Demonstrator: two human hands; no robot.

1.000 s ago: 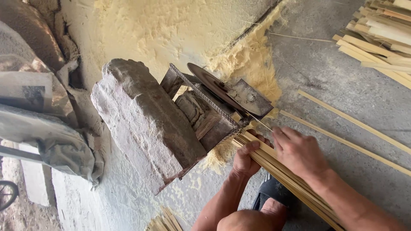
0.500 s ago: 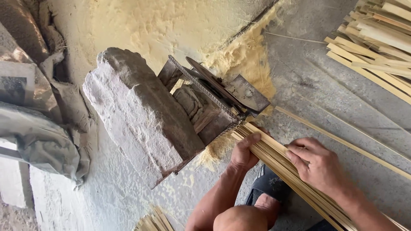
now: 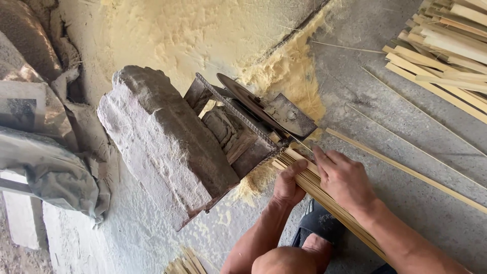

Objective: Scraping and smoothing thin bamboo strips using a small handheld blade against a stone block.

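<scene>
Both hands press a bundle of thin bamboo strips [image 3: 324, 195] flat and feed its end toward the circular saw blade [image 3: 248, 101], so the step in hand looks like trimming the strip ends. The left hand [image 3: 288, 183] curls over the near edge of the bundle, fingers [image 3: 297, 167] closed around it; the right hand [image 3: 345, 177] lies on top, fingers spread and pressing down rather than gripping. The bundle runs diagonally across the concrete floor [image 3: 406, 132], its tip just beside the blade's rusty metal guard [image 3: 291, 115]. The next move seems to call for a steady, level push with fingertips kept clear of the disc. A rough, pale stone block [image 3: 157, 142] weighs down the saw mount, fine yellow sawdust [image 3: 284, 71] lies heaped behind it, and loose pale slats [image 3: 446, 45] are stacked well apart.
</scene>
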